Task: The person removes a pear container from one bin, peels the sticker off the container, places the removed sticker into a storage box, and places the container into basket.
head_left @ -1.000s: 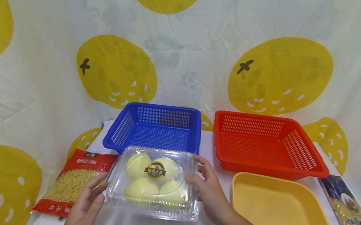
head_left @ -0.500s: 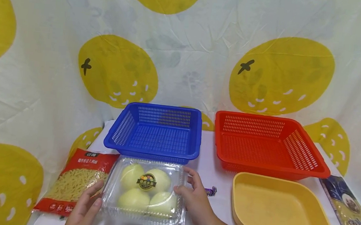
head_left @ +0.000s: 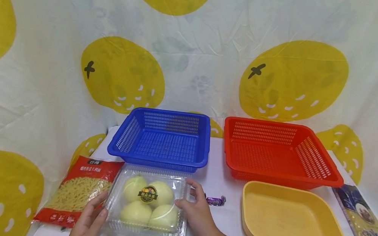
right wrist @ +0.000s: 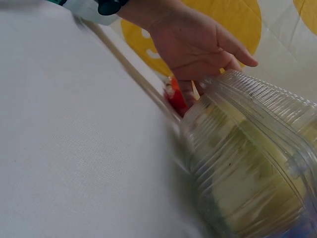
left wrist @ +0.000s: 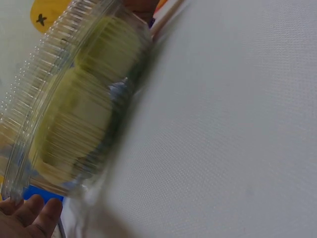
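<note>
A clear plastic fruit box [head_left: 145,229] with several pale yellow-green round fruits and a dark label on its lid is in front of me, low over the white table; I cannot tell if it rests fully on it. My right hand [head_left: 200,216] grips its right side, thumb on the lid's edge and fingers along the side. At the left side, my left hand [head_left: 89,218] touches the box with fairly straight fingers, its thumb held apart. In the left wrist view, left fingertips [left wrist: 47,218] meet the rim; the right wrist view shows the left hand beyond the box.
A red bag of pasta [head_left: 79,189] lies left of the box. Behind stand a blue basket [head_left: 157,160] and a red basket [head_left: 282,176]. To the right are a purple-wrapped candy [head_left: 216,200], a yellow tray [head_left: 295,223] and a blue-and-gold packet [head_left: 366,226].
Both hands have brought the fruit box leftward, down and closer to me, away from the blue basket's front edge. The purple-wrapped candy has come into sight beside the right hand.
</note>
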The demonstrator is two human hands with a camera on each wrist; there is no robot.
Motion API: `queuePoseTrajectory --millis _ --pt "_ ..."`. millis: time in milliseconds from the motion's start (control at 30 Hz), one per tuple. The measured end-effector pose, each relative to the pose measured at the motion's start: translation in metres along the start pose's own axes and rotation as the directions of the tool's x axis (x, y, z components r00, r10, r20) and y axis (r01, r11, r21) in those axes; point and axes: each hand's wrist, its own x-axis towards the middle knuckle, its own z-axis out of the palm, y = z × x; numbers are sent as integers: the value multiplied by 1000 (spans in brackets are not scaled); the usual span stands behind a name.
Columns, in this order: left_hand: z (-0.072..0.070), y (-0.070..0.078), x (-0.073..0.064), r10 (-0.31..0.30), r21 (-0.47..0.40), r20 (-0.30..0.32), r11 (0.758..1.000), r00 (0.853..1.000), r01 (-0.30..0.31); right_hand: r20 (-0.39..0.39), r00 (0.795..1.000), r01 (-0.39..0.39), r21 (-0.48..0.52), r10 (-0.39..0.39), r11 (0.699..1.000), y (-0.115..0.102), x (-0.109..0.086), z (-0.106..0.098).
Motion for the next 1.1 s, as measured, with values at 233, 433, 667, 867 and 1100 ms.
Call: queuePoseTrajectory --millis 233,433,667,867,1100 --pt "2 0 0 -44 7 2 999 999 44 25 1000 -1 -39 2 999 0 -1 1" --pt "4 2 -1 -38 47 5 998 999 38 15 1000 18 -120 -16 993 1 -2 0" --pt "6 2 -1 -47 69 25 997 999 45 21 999 43 -221 -40 974 3 -2 -3" --pt "4 2 1 -53 101 50 994 997 48 16 997 74 -404 -74 912 -7 -2 -9" --pt "3 -4 -2 42 47 70 998 997 -45 22 982 165 -565 -185 808 -22 0 -13"
